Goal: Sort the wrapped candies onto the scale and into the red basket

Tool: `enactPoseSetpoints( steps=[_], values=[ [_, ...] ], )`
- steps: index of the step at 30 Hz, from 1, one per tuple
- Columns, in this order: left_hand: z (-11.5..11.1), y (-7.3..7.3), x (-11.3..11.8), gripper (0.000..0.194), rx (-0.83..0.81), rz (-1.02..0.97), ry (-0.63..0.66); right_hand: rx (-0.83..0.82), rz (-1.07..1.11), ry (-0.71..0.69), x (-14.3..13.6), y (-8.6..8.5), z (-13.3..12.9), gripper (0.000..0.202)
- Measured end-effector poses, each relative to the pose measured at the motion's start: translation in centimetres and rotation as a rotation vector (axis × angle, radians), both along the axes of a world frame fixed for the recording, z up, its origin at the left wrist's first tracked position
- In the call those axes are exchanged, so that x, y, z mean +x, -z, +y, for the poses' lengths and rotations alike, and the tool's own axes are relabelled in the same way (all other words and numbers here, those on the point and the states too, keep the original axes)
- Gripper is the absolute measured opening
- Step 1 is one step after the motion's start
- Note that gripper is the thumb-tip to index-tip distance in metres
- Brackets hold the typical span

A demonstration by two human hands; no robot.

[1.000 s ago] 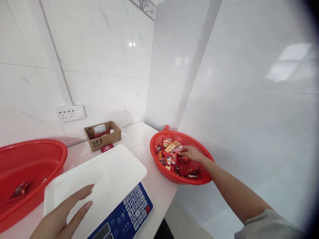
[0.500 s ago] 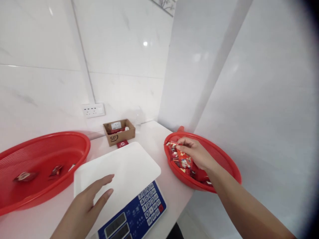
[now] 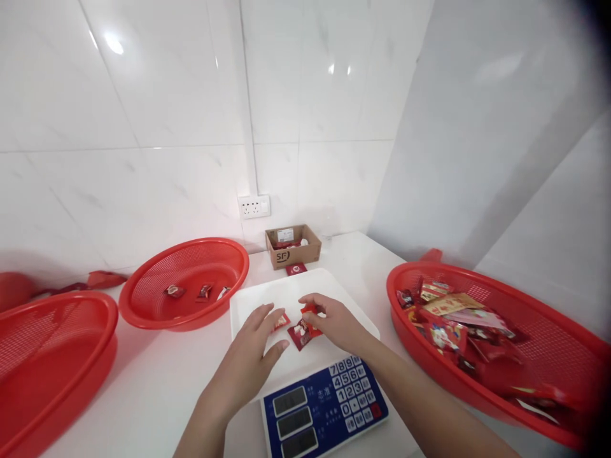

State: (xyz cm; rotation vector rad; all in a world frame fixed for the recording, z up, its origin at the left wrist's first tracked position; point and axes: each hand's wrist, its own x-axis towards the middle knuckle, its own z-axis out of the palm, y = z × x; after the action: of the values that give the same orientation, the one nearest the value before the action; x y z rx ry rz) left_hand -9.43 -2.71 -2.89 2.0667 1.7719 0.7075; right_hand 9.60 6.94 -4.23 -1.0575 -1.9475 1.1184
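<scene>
Over the white pan (image 3: 267,296) of a digital scale, my right hand (image 3: 337,321) is closed on a bright red packet (image 3: 312,327). A dark red packet (image 3: 300,334) with a pale print lies against it. My left hand (image 3: 252,356) is over the pan's left part, thumb and fingers apart. Close to its fingertips is a small red packet (image 3: 281,321), partly hidden by them. In front of the pan is the scale's blue panel (image 3: 329,407), with displays and number keys.
A red basket (image 3: 401,280) on the right holds many wrapped packets. Another red basket (image 3: 184,251) at left holds a few. A third basket (image 3: 90,302) stands nearer on the left. Behind the scale are a cardboard box (image 3: 303,256) and a red packet (image 3: 296,269).
My right hand has moved from the right basket to the scale's pan, where red packets now are. My left hand stays over the pan. The view has turned left.
</scene>
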Motion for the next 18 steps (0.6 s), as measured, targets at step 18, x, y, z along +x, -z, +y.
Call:
enactPoseSetpoints(
  steps=[18],
  values=[
    [0.3, 0.0, -0.1, 0.03, -0.06, 0.05, 0.108, 0.162, -0.097, 0.138, 2.2, 0.0, 0.9, 0.038]
  ],
)
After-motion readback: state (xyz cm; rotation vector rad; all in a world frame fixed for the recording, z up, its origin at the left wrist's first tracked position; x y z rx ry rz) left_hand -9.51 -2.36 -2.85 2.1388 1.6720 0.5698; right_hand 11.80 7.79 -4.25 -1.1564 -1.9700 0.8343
